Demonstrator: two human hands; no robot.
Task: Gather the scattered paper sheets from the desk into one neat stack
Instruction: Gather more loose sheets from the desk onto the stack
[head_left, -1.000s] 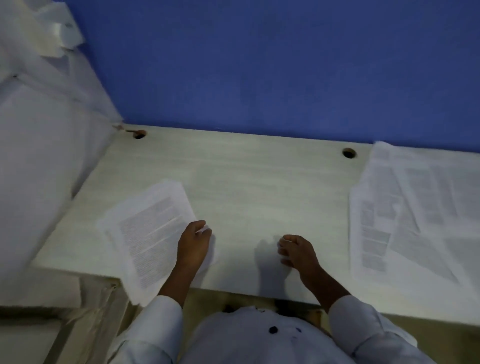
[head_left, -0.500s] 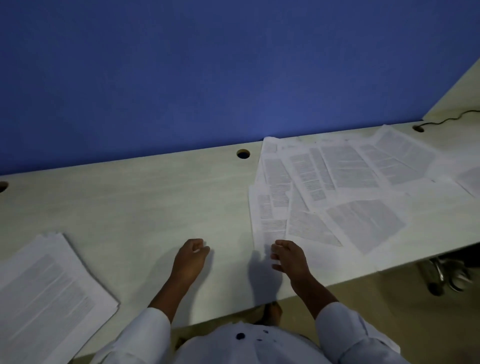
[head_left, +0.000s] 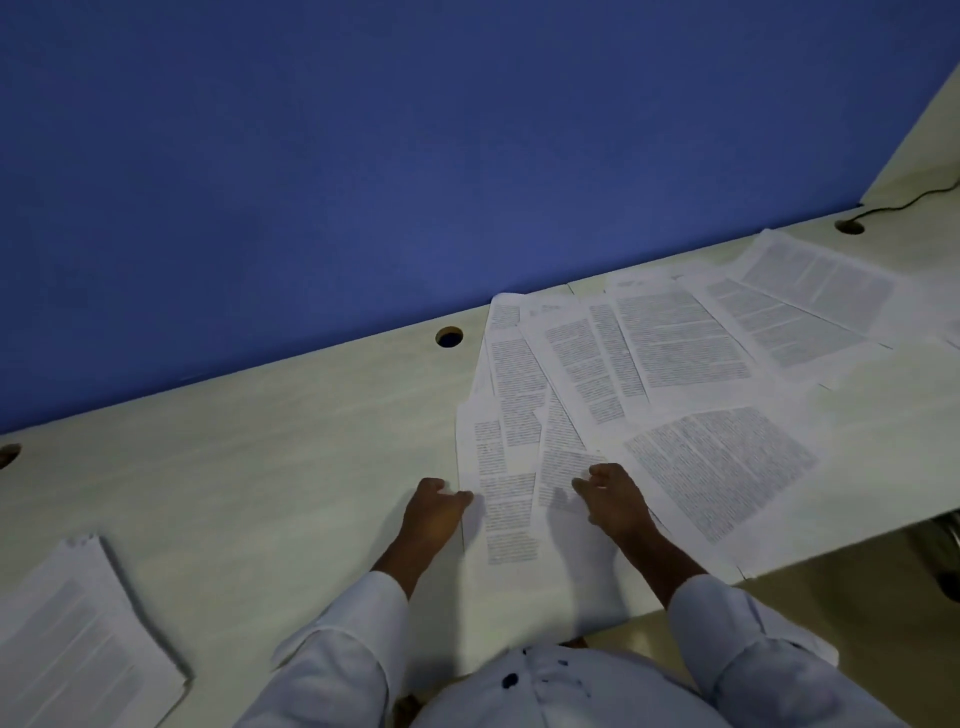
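Note:
Several printed paper sheets (head_left: 675, 364) lie overlapping across the right half of the pale desk (head_left: 260, 467). The nearest sheet (head_left: 506, 519) reaches the desk's front edge. My left hand (head_left: 434, 512) touches that sheet's left edge with loosely bent fingers and grips nothing. Just right of it, my right hand (head_left: 613, 499) rests on the overlapping sheets, fingers bent, with no sheet lifted. A gathered stack of sheets (head_left: 78, 644) sits at the desk's front left corner, well away from both hands.
A blue wall (head_left: 415, 156) runs along the desk's back edge. Round cable holes (head_left: 449, 338) sit near that edge, and a black cable (head_left: 914, 200) enters the far right hole. A chair base (head_left: 940, 551) shows under the desk at right.
My view has swung right, away from the left stack. Both hands have moved right: the left left the stack and now touches the nearest scattered sheet, the right lies on the sheets.

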